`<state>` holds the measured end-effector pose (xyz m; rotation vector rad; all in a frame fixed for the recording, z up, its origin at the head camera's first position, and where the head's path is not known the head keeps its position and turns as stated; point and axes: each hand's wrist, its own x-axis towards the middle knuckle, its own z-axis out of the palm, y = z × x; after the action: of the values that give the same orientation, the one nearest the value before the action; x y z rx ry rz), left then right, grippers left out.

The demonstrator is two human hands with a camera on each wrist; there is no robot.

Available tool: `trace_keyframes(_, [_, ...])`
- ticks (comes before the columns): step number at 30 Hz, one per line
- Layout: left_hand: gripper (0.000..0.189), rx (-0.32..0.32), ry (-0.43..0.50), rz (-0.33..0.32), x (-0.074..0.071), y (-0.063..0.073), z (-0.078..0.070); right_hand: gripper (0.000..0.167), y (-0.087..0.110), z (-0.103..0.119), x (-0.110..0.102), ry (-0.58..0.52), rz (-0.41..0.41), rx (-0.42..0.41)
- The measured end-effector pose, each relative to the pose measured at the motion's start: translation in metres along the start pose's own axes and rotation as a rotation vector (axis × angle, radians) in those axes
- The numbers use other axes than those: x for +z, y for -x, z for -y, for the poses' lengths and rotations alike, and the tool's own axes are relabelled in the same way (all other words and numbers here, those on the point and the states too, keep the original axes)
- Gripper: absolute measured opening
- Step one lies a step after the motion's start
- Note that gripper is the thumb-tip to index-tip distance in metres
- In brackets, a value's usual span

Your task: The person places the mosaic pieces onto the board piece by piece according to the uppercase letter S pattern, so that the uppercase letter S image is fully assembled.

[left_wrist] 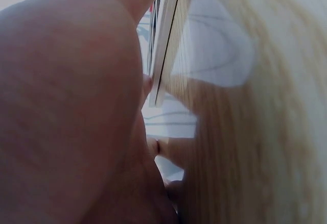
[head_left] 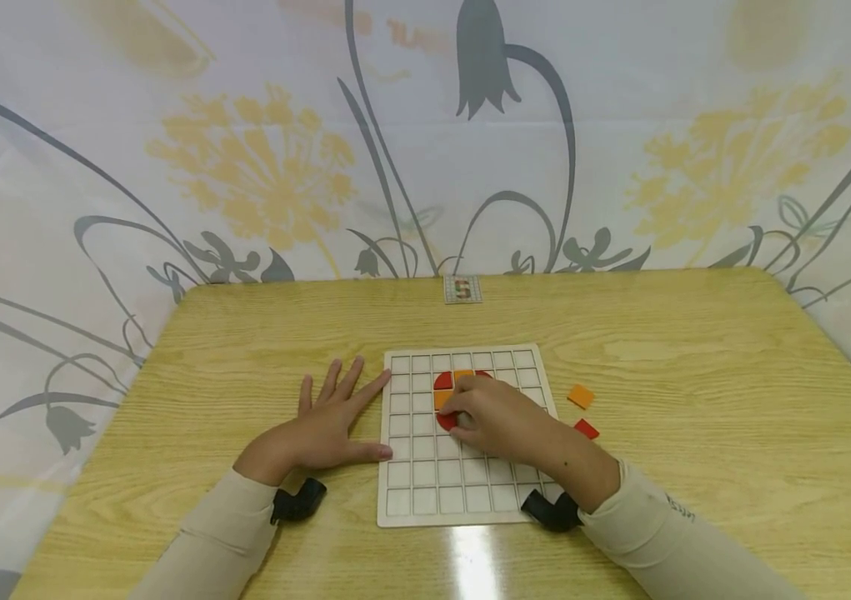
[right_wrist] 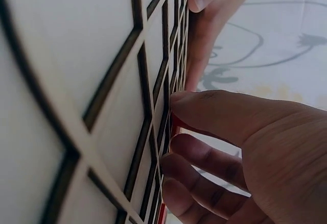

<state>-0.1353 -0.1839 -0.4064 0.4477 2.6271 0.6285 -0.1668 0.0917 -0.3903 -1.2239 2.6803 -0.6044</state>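
A white gridded board [head_left: 402, 472] lies on the table. Red quarter-round tiles and orange square tiles sit in its upper middle cells, among them a red tile [head_left: 443, 381] and an orange tile [head_left: 463, 375]. My right hand [head_left: 503, 421] reaches over the board and partly covers them. Its thumb and fingertips pinch a lower red quarter-round tile [head_left: 446, 422], whose red edge also shows between thumb and index finger in the right wrist view. My left hand [head_left: 325, 429] lies with fingers spread on the table, thumb and index fingertips at the board's left edge.
Right of the board lie a loose orange square tile [head_left: 581, 396] and a loose red tile [head_left: 586, 429]. A small pattern card [head_left: 463, 289] with a coloured figure on a grid lies at the table's back edge, before a flowered curtain [head_left: 410, 150].
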Motion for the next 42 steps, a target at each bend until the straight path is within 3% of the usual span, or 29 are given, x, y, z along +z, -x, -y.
trace_keyframes(33, [0.101,-0.007,-0.005,-0.005,-0.002,0.001,-0.003,0.016,0.0,-0.001,-0.001,0.004,0.0,0.033])
trace_keyframes(42, [0.1,-0.007,-0.003,-0.002,0.0,0.001,-0.002,0.021,0.015,-0.005,-0.018,0.019,-0.065,0.041])
